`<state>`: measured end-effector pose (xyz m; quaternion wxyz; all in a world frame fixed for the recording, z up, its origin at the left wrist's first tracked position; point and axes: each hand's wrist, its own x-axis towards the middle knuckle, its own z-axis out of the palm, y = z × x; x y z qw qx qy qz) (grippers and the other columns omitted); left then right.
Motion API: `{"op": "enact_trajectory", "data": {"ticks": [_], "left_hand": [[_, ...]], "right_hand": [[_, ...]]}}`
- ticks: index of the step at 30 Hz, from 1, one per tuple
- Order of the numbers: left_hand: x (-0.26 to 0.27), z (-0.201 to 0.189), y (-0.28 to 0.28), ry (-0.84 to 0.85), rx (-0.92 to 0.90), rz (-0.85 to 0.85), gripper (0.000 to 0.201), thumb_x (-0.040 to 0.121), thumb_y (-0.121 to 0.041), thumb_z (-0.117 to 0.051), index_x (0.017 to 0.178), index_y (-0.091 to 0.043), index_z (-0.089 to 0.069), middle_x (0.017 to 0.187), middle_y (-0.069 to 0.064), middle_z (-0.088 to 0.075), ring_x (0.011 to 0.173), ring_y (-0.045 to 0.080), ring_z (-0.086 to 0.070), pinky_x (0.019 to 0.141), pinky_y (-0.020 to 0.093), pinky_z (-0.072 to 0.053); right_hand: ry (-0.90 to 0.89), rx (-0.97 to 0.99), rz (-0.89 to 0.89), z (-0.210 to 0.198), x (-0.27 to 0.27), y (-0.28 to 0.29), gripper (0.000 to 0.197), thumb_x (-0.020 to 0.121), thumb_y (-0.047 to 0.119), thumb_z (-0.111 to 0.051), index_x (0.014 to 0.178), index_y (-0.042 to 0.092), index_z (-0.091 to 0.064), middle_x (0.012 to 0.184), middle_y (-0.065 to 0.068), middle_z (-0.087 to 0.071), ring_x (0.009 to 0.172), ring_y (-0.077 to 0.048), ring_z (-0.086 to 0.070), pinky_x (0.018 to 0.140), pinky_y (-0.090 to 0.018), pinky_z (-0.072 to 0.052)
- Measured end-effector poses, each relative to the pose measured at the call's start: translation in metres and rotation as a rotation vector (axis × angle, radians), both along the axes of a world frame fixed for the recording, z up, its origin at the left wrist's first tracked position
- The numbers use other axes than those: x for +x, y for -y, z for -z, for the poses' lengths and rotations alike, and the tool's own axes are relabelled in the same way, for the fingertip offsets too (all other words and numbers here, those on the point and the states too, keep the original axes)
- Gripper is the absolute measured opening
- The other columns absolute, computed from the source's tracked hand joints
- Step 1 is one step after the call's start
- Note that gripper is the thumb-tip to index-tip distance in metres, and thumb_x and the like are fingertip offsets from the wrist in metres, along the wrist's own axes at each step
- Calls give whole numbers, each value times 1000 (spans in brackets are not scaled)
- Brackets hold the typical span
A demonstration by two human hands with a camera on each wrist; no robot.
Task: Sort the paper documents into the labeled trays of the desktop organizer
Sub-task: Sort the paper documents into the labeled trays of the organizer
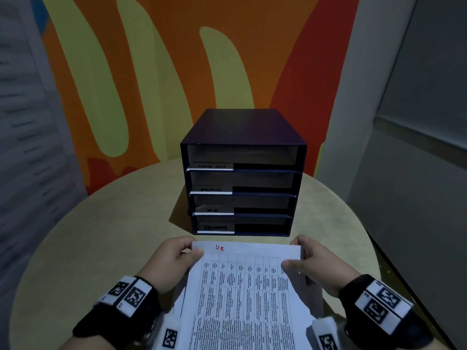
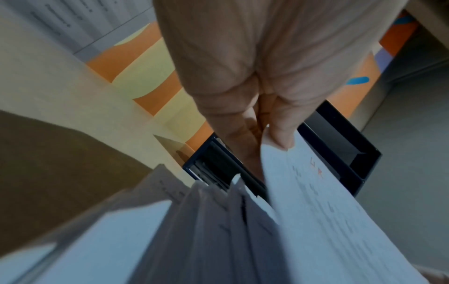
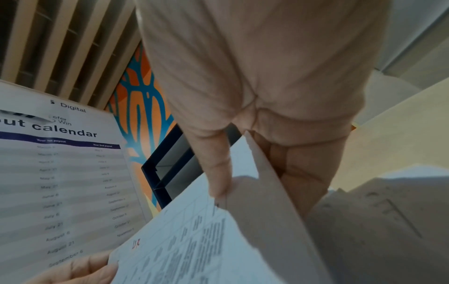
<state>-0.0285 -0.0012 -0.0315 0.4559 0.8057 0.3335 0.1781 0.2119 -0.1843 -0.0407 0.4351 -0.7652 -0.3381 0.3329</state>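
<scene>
A white printed table sheet [image 1: 243,294] marked in red is pinched at its far corners by the left hand [image 1: 174,258] and right hand [image 1: 313,261], raised before the dark four-tray organizer [image 1: 242,173] mid-tabletop [image 1: 101,236], apparently for label matching.

The top sheet [image 1: 242,294] carries a red handwritten mark resembling "UR" at its 12 o'clock edge; the poster [image 3: 60,173], at 9 o'clock in the right wrist view, reads "Digital", "calendar" and dates from "April 21" to "September 6"; the organizer [image 1: 241,173] tray labels are illegible.
</scene>
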Motion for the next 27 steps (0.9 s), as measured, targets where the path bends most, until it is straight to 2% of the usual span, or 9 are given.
{"op": "enact_trajectory", "data": {"ticks": [4, 7, 8, 10, 12, 18, 21, 25, 27], "left_hand": [[-2, 0, -1, 114, -72, -28, 12, 97, -16, -55, 92, -11, -65, 91, -1, -75, 84, 13, -72, 76, 32, -54], [-1, 1, -4, 138, -60, -39, 11, 97, -15, -55, 95, -6, -62, 94, -1, -75, 87, 12, -71, 80, 31, -54], [-1, 2, -5, 139, -52, -40, 12, 97, -15, -56, 94, -6, -62, 93, -1, -75, 87, 12, -71, 79, 31, -54], [0, 2, -7, 141, -42, -45, 13, 96, -16, -57, 91, -4, -61, 91, 1, -74, 84, 15, -70, 77, 32, -53], [0, 3, -10, 154, -42, -50, 15, 96, -14, -57, 87, -3, -58, 88, 4, -73, 82, 20, -70, 75, 36, -53], [4, 2, -11, 144, -35, -73, 19, 96, -14, -56, 83, -2, -52, 83, 6, -72, 76, 18, -69, 67, 30, -51], [8, 2, -16, 143, -58, -96, 22, 97, -20, -55, 83, -4, -49, 85, 20, -68, 74, 27, -65, 63, 34, -46], [13, 4, -21, 165, -88, -129, 22, 97, -26, -54, 83, -10, -50, 92, 32, -60, 71, 33, -61, 63, 40, -43], [15, 2, -21, 189, -128, -145, 23, 96, -28, -55, 81, -11, -49, 90, 36, -58, 70, 30, -57, 64, 41, -41]], "right_hand": [[-90, 51, -32, -3, -3, 1, 12, 89, -2, -62, 96, 9, -61, 81, -4, -75, 73, -18, -72, 56, -25, -51], [-101, 92, -31, -5, -3, 1, 15, 93, -1, -57, 101, 10, -62, 91, -6, -76, 84, -22, -73, 70, -32, -56], [-107, 100, -28, -6, -4, 1, 15, 93, -1, -56, 101, 11, -62, 92, -6, -76, 85, -22, -73, 71, -33, -56], [-111, 105, -20, -8, -4, 1, 15, 95, 1, -55, 99, 15, -61, 92, -4, -76, 83, -19, -73, 66, -28, -53], [-115, 110, -12, -8, -4, 0, 17, 95, 2, -54, 98, 18, -61, 92, -2, -76, 83, -17, -72, 64, -26, -51], [-89, 106, 41, -5, -1, -7, 18, 98, 10, -52, 107, 22, -62, 95, 2, -75, 92, -22, -71, 83, -45, -53], [-104, 133, 43, -7, -1, -13, 21, 99, 10, -49, 111, 23, -62, 101, 3, -75, 96, -18, -70, 89, -43, -54], [-96, 116, 53, -9, -1, -17, 16, 95, 13, -57, 104, 22, -67, 97, -2, -75, 87, -24, -71, 77, -42, -54], [-89, 83, 30, -8, 1, -16, 15, 94, 13, -60, 102, 20, -71, 96, -3, -75, 85, -23, -72, 76, -40, -57]]}}
